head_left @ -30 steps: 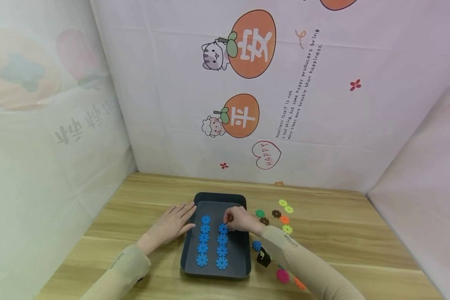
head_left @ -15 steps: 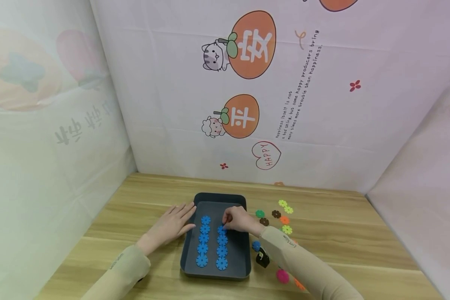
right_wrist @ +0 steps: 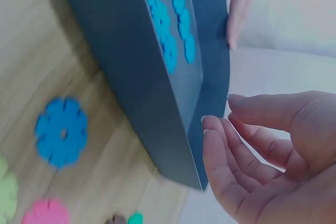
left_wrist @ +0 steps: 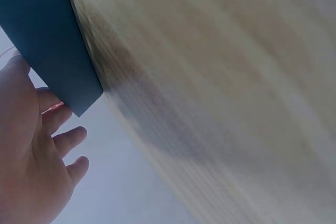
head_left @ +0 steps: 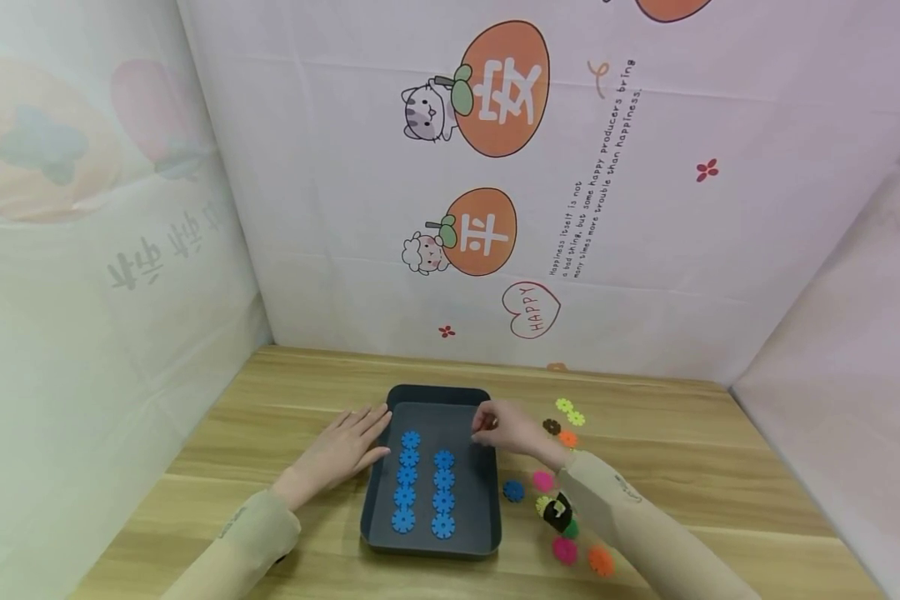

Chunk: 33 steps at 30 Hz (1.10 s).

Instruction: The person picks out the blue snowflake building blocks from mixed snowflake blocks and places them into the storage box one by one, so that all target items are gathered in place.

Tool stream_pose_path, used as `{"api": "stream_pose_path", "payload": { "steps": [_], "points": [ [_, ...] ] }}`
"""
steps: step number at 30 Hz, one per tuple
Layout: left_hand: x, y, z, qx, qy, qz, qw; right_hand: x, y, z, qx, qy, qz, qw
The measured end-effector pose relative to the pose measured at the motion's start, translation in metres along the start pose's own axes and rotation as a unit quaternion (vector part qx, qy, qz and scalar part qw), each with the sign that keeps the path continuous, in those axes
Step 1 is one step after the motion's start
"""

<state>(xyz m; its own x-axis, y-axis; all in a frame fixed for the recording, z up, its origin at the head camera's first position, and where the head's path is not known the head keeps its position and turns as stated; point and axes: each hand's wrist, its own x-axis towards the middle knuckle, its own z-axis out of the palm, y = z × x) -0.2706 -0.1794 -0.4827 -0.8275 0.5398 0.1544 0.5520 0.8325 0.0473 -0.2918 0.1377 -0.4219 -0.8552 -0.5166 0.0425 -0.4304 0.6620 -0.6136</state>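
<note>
A dark grey tray (head_left: 474, 508) holds two columns of blue notched plastic discs, a left column (head_left: 407, 476) and a right column (head_left: 443, 501). My left hand (head_left: 341, 448) lies with fairly straight fingers on the tray's left rim; in the left wrist view its fingers (left_wrist: 69, 141) are spread against the tray's outer side. Over the tray's upper right rim hovers my right hand (head_left: 512, 429). The right wrist view shows a gap between its thumb and bent fingers (right_wrist: 218, 156), with nothing held. One loose blue disc (head_left: 513, 491) lies right of the tray.
Right of the tray, more discs are scattered on the wooden table (head_left: 690, 500): yellow (head_left: 565, 405), brown (head_left: 551, 427), pink (head_left: 565, 550) and orange (head_left: 601, 561). A black object (head_left: 557, 512) lies among them below my right wrist. White printed sheets (head_left: 345, 208) enclose the table.
My right hand has let go of the top blue disc in the right column and moved right, to the tray's edge. My left hand has stayed put.
</note>
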Motion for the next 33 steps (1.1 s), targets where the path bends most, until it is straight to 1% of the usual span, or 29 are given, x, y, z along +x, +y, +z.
{"api": "stream_pose_path", "payload": {
  "steps": [3, 4, 8, 10, 14, 18, 21, 28, 33],
  "points": [
    [0.001, 0.0, 0.0, 0.001, -0.003, 0.0, 1.0, -0.01, 0.005, -0.009, -0.005, 0.012, 0.023, 1.0],
    [0.001, -0.001, 0.0, 0.001, -0.004, 0.0, 1.0, -0.013, 0.007, -0.012, -0.008, 0.013, 0.025, 1.0],
    [0.0, -0.002, 0.0, 0.002, -0.004, -0.001, 1.0, -0.025, 0.017, -0.014, -0.018, 0.008, 0.013, 1.0],
    [0.0, -0.002, 0.0, 0.0, -0.003, -0.002, 1.0, -0.031, 0.022, -0.012, -0.015, -0.004, 0.003, 1.0],
    [0.0, -0.003, 0.001, 0.002, 0.0, 0.001, 1.0, -0.041, 0.033, -0.003, -0.018, -0.029, 0.004, 0.999],
    [0.0, -0.002, 0.001, 0.008, 0.003, 0.005, 1.0, -0.048, 0.039, 0.005, -0.054, -0.029, 0.008, 0.998],
    [0.0, -0.001, 0.001, 0.008, 0.004, 0.005, 0.9999, -0.052, 0.04, 0.007, -0.072, -0.027, 0.013, 0.997],
    [0.001, -0.002, 0.002, 0.006, 0.002, 0.004, 1.0, -0.058, 0.041, 0.009, -0.044, -0.043, 0.023, 0.998],
    [0.001, -0.002, 0.001, 0.006, 0.002, 0.005, 1.0, -0.058, 0.044, 0.011, -0.033, -0.044, 0.018, 0.998]
  ]
}}
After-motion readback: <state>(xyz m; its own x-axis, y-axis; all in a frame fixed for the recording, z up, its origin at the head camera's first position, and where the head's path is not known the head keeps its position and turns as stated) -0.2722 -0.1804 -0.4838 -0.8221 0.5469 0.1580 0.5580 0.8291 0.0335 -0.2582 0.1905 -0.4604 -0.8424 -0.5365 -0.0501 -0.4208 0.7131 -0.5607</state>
